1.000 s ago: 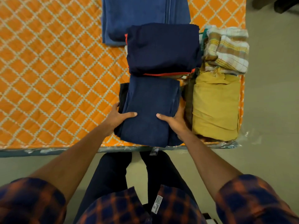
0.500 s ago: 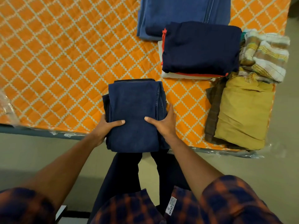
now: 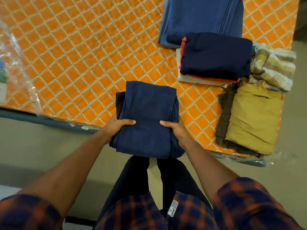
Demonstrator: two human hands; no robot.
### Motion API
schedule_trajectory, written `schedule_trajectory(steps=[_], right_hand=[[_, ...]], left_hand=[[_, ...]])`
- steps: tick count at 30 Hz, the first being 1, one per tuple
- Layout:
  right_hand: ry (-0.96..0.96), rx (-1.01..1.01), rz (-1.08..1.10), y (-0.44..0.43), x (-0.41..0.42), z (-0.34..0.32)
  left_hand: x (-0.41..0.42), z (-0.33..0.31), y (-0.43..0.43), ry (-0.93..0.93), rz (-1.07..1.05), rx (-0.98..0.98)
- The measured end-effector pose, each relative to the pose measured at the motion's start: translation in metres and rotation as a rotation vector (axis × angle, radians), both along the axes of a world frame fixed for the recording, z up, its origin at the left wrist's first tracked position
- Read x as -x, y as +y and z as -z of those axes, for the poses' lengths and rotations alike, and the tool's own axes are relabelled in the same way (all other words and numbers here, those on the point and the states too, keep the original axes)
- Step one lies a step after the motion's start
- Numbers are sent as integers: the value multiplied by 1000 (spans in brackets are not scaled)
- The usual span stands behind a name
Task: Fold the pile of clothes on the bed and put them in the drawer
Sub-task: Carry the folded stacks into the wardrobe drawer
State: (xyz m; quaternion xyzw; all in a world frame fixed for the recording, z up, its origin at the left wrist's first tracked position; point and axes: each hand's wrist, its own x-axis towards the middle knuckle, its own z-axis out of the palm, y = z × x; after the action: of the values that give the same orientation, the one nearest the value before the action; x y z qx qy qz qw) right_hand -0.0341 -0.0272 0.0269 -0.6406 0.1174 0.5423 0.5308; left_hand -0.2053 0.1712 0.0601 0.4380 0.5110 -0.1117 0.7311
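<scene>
A folded stack of dark blue jeans (image 3: pixel 147 113) is held over the near edge of the bed, lifted partly off the mattress. My left hand (image 3: pixel 116 127) grips its left side, thumb on top. My right hand (image 3: pixel 176 130) grips its right side the same way. On the orange quilted bed (image 3: pixel 83 55) lie more folded clothes: a blue garment (image 3: pixel 201 19) at the far side, a navy stack with red and white layers (image 3: pixel 214 55), a striped checked cloth (image 3: pixel 275 70) and a mustard-yellow garment (image 3: pixel 254 118) on brown plaid at the right edge.
Clear plastic wrap (image 3: pixel 15 67) covers the bed's left corner and hangs along its front rail. Grey-green floor (image 3: pixel 41 146) lies between me and the bed. My dark trousers and plaid shirt fill the bottom of the view.
Both hands have pulled the folded jeans away from the other stacks, leftward and toward me, past the bed's edge. The view has shifted so the other clothes sit farther right.
</scene>
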Motion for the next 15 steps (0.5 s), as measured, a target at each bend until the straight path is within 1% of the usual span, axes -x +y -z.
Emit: schedule_trajectory(steps=[3, 6, 9, 15], right_hand=[[-1, -54, 3, 1, 26, -24], [-19, -104, -54, 10, 38, -50], [-51, -141, -133, 21, 39, -68], [-127, -163, -209, 44, 26, -97]], left_hand=[[23, -33, 1, 5, -1, -64], [47, -59, -3, -15, -68, -92], [66, -78, -7, -22, -166, -110], [71, -101, -6, -83, -259, -200]])
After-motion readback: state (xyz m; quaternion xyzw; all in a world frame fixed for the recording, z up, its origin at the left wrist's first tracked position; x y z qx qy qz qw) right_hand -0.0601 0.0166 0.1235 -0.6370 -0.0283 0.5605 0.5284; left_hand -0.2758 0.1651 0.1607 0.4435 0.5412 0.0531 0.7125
